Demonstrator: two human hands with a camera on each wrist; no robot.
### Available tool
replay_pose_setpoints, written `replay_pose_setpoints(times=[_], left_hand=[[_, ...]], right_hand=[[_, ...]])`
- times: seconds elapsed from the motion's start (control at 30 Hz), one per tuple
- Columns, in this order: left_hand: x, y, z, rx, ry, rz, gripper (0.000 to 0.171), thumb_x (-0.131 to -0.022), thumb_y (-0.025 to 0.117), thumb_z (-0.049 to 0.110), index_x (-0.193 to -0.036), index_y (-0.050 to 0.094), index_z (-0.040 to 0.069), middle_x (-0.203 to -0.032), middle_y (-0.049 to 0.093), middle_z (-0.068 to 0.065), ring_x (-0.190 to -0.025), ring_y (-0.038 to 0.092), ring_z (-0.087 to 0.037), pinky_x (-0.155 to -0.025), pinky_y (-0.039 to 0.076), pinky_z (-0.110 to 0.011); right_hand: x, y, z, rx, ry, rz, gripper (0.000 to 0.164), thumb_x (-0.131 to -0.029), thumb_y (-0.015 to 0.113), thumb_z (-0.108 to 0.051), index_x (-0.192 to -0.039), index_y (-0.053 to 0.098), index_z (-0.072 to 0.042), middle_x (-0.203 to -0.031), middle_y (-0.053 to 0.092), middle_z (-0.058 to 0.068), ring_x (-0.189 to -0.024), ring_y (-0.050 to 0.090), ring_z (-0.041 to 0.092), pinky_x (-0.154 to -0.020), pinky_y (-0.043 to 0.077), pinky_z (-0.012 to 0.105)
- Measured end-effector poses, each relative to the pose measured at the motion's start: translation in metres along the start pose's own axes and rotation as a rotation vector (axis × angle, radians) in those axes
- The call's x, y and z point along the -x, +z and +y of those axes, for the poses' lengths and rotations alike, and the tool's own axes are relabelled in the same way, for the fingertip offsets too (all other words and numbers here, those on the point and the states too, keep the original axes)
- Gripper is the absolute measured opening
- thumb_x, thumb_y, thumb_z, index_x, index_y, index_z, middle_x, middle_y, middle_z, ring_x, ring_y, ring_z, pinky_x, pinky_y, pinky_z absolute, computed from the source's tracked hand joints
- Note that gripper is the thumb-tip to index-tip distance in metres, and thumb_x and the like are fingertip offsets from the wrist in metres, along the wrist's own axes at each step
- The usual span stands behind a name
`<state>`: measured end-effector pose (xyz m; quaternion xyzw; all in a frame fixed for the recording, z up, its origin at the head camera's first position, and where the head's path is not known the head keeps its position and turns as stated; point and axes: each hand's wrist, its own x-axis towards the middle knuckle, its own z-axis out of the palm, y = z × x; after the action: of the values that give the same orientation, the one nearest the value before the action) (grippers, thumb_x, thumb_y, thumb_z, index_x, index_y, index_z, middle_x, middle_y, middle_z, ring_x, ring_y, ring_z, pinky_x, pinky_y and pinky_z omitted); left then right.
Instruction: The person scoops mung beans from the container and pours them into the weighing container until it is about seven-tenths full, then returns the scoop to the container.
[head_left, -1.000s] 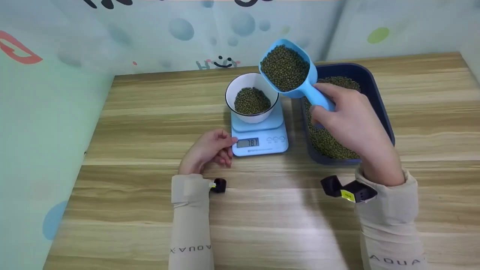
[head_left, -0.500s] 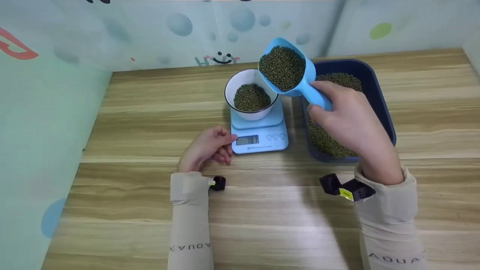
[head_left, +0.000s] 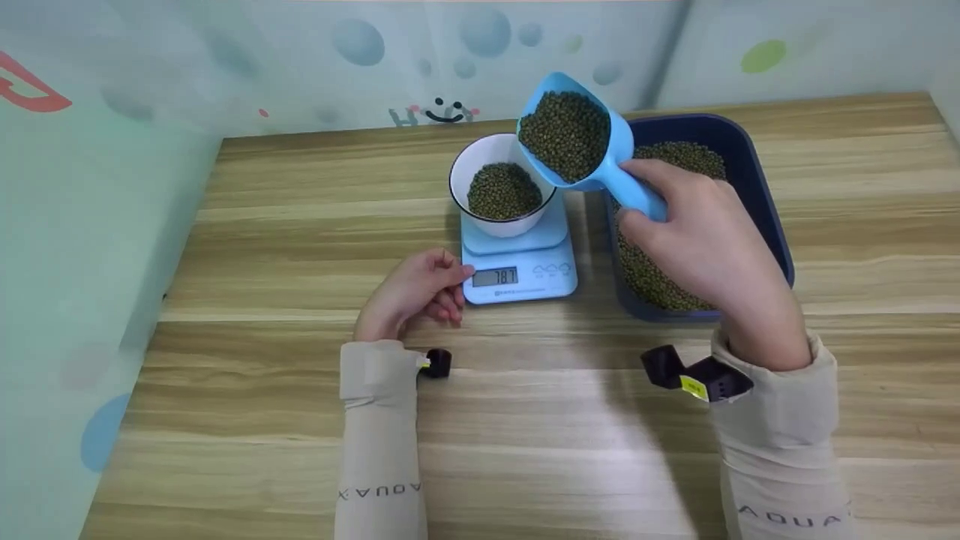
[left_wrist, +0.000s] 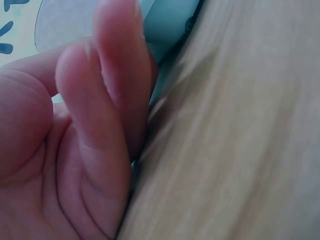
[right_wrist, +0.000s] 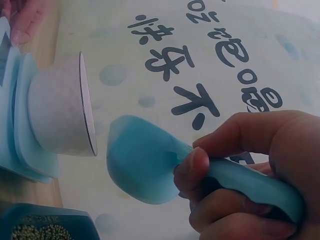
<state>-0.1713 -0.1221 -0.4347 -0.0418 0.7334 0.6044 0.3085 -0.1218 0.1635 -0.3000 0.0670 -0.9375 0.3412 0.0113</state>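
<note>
My right hand [head_left: 694, 225] grips the handle of a light-blue scoop [head_left: 630, 196] heaped with small green mung beans [head_left: 566, 135]. The scoop hangs tilted above the right rim of a white, dark-rimmed bowl [head_left: 506, 225]. A mound of mung beans [head_left: 504, 191] lies inside that bowl, which stands on a light-blue kitchen scale [head_left: 525, 289]. My left hand [head_left: 416, 289] holds the scale's left front corner beside its display, which seems to read 787. In the left wrist view, the fingers [left_wrist: 95, 115] meet the scale's side close to the tabletop; their exact contact is partly hidden.
A navy tub [head_left: 757, 195] of mung beans stands right of the scale, partly beneath my right forearm. The wood-grain table [head_left: 285, 225] ends at a printed wall covering [head_left: 300, 67] at the back and left. Each sleeve carries a small black camera.
The head view has shifted slightly, so everything sits a little higher. The scoop has moved marginally left against the bowl. The display digits and the left hand's hold look the same.
</note>
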Motion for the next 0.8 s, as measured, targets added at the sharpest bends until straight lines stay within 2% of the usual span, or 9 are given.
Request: replay_pose_setpoints(times=[0.5,0.8], left_hand=[[0.0006,0.0001,0.0011,-0.012,0.002,0.012,0.030,-0.085,0.061,0.030,-0.093,0.051,0.003,-0.071,0.059,-0.013,-0.052,0.060,-0.021,-0.046,0.050,-0.028],[0.0002,0.0002,0.0001,-0.022,0.014,0.000,0.030,-0.085,0.060,0.030,-0.092,0.050,0.002,-0.069,0.058,-0.012,-0.051,0.060,-0.020,-0.045,0.049,-0.026]], right_hand=[[0.0019,0.0002,-0.0004,0.016,-0.021,0.009,0.043,-0.084,0.049,-0.018,-0.128,0.049,-0.017,-0.098,0.056,0.005,-0.066,0.049,0.023,-0.057,0.037,0.033],[0.0026,-0.0007,0.0002,0.021,-0.005,0.006,0.043,-0.085,0.049,-0.020,-0.128,0.049,-0.019,-0.101,0.056,0.003,-0.070,0.049,0.023,-0.059,0.037,0.033]])
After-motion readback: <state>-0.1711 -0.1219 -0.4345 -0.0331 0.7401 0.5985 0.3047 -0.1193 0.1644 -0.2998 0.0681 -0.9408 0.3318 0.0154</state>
